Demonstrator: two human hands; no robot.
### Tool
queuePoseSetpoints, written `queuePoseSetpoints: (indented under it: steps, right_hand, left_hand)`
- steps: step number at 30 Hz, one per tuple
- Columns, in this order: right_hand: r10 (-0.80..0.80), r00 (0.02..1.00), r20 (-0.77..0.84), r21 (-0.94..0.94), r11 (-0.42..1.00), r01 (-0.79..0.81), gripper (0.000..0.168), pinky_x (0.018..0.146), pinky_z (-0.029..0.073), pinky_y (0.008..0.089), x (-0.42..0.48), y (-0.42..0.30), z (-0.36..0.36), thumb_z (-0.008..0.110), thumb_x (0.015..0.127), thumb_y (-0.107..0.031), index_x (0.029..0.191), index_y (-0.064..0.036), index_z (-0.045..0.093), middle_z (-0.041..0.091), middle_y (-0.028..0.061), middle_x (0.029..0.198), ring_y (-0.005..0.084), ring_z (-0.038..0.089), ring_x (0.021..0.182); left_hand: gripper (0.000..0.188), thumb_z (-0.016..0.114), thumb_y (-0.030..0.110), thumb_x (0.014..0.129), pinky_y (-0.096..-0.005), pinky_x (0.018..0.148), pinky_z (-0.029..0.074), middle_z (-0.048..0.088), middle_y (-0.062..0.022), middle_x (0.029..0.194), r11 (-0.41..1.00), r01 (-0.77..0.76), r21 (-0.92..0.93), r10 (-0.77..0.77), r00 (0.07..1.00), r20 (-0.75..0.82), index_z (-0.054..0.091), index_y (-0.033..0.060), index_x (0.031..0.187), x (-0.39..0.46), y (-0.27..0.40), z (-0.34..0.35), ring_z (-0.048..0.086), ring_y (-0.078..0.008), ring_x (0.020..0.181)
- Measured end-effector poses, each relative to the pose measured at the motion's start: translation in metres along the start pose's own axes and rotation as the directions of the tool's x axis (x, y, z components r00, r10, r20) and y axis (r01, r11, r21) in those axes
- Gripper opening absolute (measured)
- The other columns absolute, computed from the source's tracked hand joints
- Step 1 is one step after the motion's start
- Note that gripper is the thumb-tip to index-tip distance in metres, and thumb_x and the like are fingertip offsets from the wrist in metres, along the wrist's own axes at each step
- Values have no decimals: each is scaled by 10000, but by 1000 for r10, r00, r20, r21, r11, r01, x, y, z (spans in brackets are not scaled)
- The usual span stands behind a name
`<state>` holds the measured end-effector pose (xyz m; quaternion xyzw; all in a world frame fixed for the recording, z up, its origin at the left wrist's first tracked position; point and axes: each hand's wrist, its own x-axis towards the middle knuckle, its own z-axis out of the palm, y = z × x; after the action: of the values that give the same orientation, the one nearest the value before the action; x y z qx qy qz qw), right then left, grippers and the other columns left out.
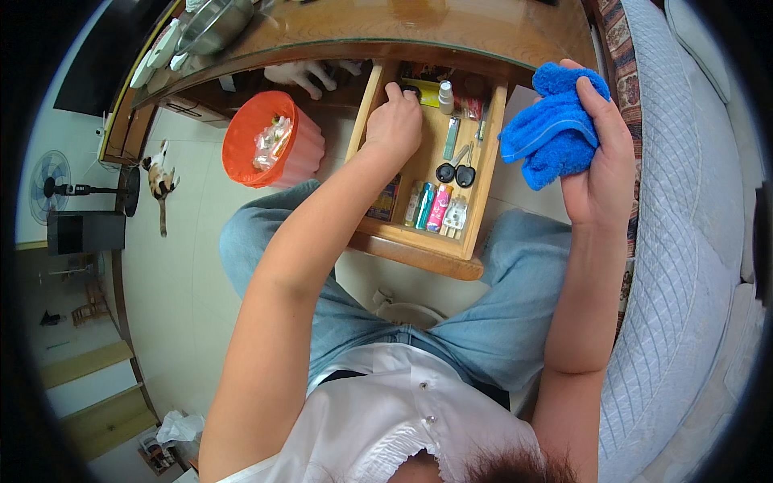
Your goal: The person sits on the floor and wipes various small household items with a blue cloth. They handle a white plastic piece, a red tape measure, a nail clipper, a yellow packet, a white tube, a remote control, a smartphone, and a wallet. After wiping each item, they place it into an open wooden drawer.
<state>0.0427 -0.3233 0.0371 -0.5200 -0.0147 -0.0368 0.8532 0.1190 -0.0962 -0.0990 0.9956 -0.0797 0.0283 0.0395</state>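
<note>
My left hand (395, 121) reaches into the far left part of an open wooden drawer (416, 238), fingers bent down beside a small dark object (412, 92); whether it holds anything is hidden. Right of the drawer, my right hand (598, 145) grips a folded blue towel cloth (552, 127). Inside the drawer stands a small white spray bottle (445, 96), with a nail clipper (451, 137) below it. Two black-headed keys (455, 174) lie nearer me. At the drawer's near end are several lighters (426, 206) and a clear-and-white plug (455, 215).
A red-lined bin (232, 142) holding wrappers stands left of the drawer. A white cat (302, 75) is under the glass-topped wooden table (386, 24); a calico cat (160, 175) lies on the floor. A metal bowl (215, 25) sits on the table. The sofa (676, 241) borders the right.
</note>
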Motion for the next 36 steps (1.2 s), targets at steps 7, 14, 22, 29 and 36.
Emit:
queuePoseSetpoints:
  steps: [7, 14, 22, 29, 36]
  right_hand:
    - [28, 999, -34, -9, 1000, -29, 361, 800, 548, 323, 4, 3, 3, 577, 953, -215, 1228, 18, 581, 648, 142, 1102, 208, 653, 927]
    - [69, 997, -31, 24, 997, -68, 314, 729, 535, 283, 13, 9, 28, 579, 945, -182, 1169, 37, 592, 663, 120, 1013, 167, 657, 826]
    - [-130, 991, -36, -115, 985, 125, 293, 767, 508, 246, 53, 17, 39, 614, 926, -145, 1177, 4, 608, 655, 74, 1025, 118, 624, 875]
    - [-471, 805, 362, -931, -233, 282, 367, 1064, 244, 574, 123, 48, -1, 605, 909, -284, 1264, -190, 586, 449, 40, 1420, 362, 310, 1354]
    - [-495, 786, 369, -852, -518, 74, 375, 994, 225, 721, 111, 39, 37, 588, 911, -391, 1264, -268, 614, 426, -2, 1460, 369, 229, 1413]
  left_hand:
    - [282, 606, 75, 829, -396, 633, 574, 518, -209, 1061, 987, -28, 161, 26, 1000, 15, 503, -18, 1074, -3, 5, -7, 679, -357, 756]
    - [70, 649, 124, 788, -389, 552, 523, 588, -104, 763, 948, -316, -43, 260, 844, -469, 592, 91, 811, 3, -27, -58, 644, -299, 689]
    - [377, 662, 304, 820, -429, 873, 490, 612, -167, 1063, 985, 175, 7, -129, 753, -645, 626, 39, 1085, 127, -125, -122, 592, -354, 1027]
    - [451, 686, 325, 779, -442, 927, 481, 629, -222, 1122, 858, 373, -352, -496, 778, -385, 609, -4, 1078, 189, -150, -118, 596, -378, 1074]
    - [411, 775, 270, 783, -259, 627, 531, 634, -97, 904, 193, 195, -962, -440, 893, 93, 595, 5, 1041, 101, -136, -145, 626, -164, 756]
